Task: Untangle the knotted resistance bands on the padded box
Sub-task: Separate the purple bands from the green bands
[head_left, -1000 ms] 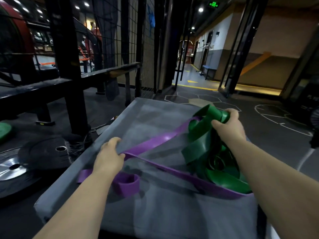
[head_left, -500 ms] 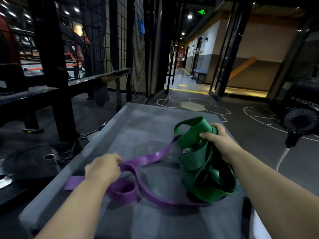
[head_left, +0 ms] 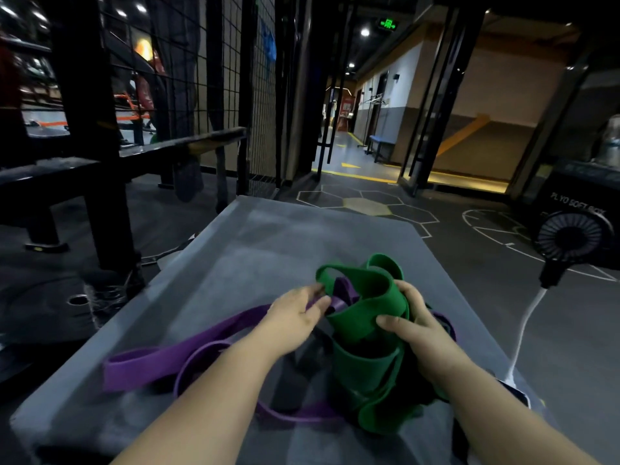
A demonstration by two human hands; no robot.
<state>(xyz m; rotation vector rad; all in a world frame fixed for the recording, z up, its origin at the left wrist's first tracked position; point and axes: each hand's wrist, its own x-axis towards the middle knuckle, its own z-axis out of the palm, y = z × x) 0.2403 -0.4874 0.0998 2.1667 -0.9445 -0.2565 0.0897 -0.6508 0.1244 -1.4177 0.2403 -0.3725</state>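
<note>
A wide green resistance band point(head_left: 367, 333) is bunched in loops on the right part of the grey padded box point(head_left: 255, 250). A narrower purple band point(head_left: 188, 347) trails left across the box and threads into the green bundle. My right hand point(head_left: 414, 322) grips the green band, thumb on its front and fingers behind a loop. My left hand point(head_left: 295, 317) sits at the left edge of the tangle, its fingertips pinching the purple band where it enters the green loops.
A black rack post point(head_left: 90, 139) and bench stand left of the box, with a weight plate point(head_left: 50, 303) on the floor. At right a small black fan point(head_left: 570, 239) with a white cable and a black plyo box point(head_left: 583, 196).
My left hand moved right along the purple band to the knot. The right hand lowered the green bundle and shifted its grip. The purple band now lies slack.
</note>
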